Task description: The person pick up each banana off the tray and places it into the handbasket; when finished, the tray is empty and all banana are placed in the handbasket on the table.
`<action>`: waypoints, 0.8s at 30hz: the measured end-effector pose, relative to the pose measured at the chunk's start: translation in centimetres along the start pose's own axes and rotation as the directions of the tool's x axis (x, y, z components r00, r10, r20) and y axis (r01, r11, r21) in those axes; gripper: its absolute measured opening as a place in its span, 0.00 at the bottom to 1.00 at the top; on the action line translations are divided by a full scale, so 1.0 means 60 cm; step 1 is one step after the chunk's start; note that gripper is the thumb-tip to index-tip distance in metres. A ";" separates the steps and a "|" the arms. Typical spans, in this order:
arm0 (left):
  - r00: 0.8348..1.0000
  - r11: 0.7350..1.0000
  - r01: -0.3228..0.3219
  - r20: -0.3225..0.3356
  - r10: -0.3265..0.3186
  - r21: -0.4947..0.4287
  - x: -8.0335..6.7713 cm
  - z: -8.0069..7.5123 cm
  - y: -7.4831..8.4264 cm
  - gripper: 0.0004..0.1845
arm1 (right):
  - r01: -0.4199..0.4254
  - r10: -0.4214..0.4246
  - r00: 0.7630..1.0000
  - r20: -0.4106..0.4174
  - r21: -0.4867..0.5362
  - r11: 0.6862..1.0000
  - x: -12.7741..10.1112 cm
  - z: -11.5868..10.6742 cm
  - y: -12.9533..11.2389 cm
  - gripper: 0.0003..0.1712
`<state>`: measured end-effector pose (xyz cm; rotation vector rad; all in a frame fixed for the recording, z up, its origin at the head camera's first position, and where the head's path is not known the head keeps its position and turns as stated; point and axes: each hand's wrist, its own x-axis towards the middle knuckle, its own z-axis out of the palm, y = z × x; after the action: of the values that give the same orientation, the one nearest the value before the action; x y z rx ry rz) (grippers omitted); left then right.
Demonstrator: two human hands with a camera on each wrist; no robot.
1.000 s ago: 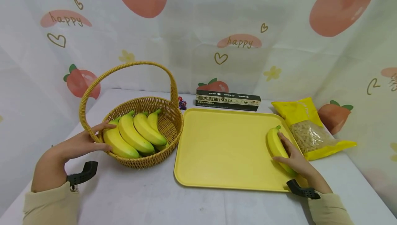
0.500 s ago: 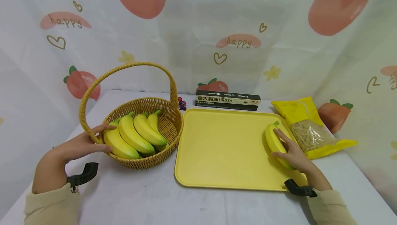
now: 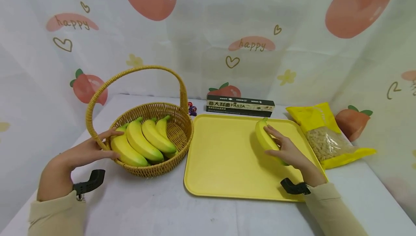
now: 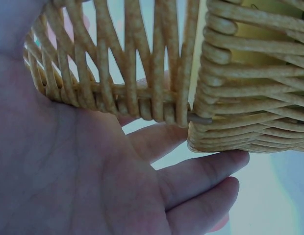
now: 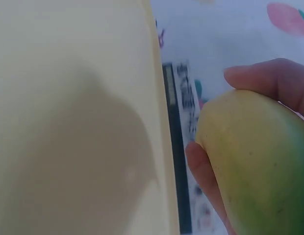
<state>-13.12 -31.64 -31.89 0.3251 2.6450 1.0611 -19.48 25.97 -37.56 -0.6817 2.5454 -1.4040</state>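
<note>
On the left stands a wicker basket (image 3: 152,169) with a tall arched handle (image 3: 134,69) and several bananas (image 3: 143,140) inside. My left hand (image 3: 86,153) grips its left rim beside the foot of the handle. In the left wrist view the palm (image 4: 83,166) lies along the woven side (image 4: 255,73). My right hand (image 3: 287,153) holds a single banana (image 3: 264,136) between thumb and fingers, over the yellow tray (image 3: 224,171). The right wrist view shows this banana (image 5: 255,152) close up, with its shadow on the tray (image 5: 59,39).
Behind the tray lies a dark pasta box (image 3: 240,106). Small wrapped candies (image 3: 192,109) sit between it and the basket. A yellow bag of pasta (image 3: 326,138) leans against the tray's right edge. A printed curtain (image 3: 195,30) hangs behind the table.
The right hand has lifted the banana from the tray's right side and carried it left toward the middle. The left hand stays on the basket rim.
</note>
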 end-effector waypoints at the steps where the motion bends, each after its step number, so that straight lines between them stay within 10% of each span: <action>1: 1.000 1.000 -0.002 0.000 0.002 0.001 0.000 0.000 0.000 0.38 | 0.009 -0.009 1.000 0.005 -0.005 1.000 0.007 0.005 -0.004 0.45; 24: 1.000 1.000 0.006 -0.002 -0.006 -0.005 -0.001 0.000 0.002 0.38 | 0.194 -0.200 0.932 0.303 0.048 0.980 0.141 0.135 -0.158 0.44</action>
<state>-13.05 -31.54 -31.80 0.3154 2.6429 1.0671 -21.19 11.60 -33.43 -1.0866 2.2709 -1.2564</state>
